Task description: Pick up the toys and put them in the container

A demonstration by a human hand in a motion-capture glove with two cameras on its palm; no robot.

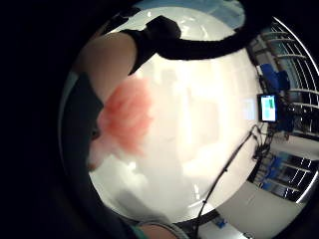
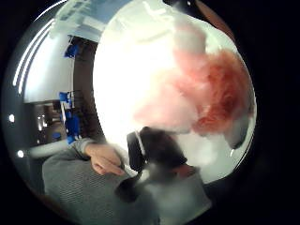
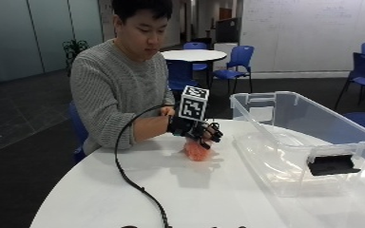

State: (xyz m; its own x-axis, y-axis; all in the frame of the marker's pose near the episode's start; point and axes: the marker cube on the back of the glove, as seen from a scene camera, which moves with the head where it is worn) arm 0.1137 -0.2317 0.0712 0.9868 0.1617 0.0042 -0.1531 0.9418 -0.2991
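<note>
A clear plastic container (image 3: pixel 309 142) sits nearest on the white surface (image 3: pixel 188 194). Beyond it and well apart, the gloved right hand (image 3: pixel 195 129) curls its fingers around a pink fluffy toy (image 3: pixel 197 151) resting on the surface before the seated person.

Even indoor light fell from above in the outside view, and the gloved right hand (image 3: pixel 195 130) threw a soft shadow onto the white desk (image 3: pixel 233 199) beneath it. Both palm views were badly overexposed: the desk burned out to a white glare. The pink toy (image 2: pixel 206 93) was blurred and out of focus. Straight lines bowed near the round edges, which fell off to black.
</note>
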